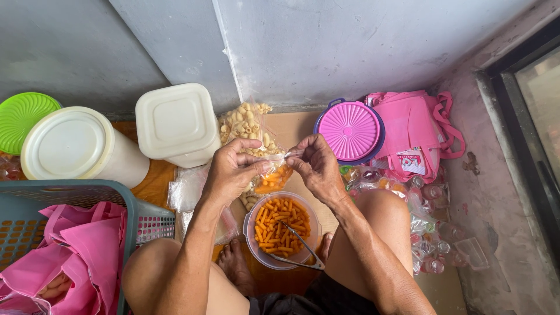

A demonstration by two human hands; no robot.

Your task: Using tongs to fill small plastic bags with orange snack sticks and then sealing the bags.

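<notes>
My left hand [233, 169] and my right hand [315, 164] both pinch the top edge of a small clear plastic bag [274, 175] partly filled with orange stick snacks. The bag hangs just above a round clear bowl [252, 232] of the same orange snacks, which sits on the floor between my knees. Metal tongs [300, 248] rest in the bowl, handles toward my right leg. Behind the hands lies a bag of pale macaroni-shaped snacks [245, 122].
A square cream container [178, 122], a round cream tub [73, 146] and a green lid [20, 116] stand at left. A grey-blue basket [35, 198] holds pink bags. A pink-lidded container [350, 129], a pink bag [417, 131] and small packaged cups [429, 233] lie right.
</notes>
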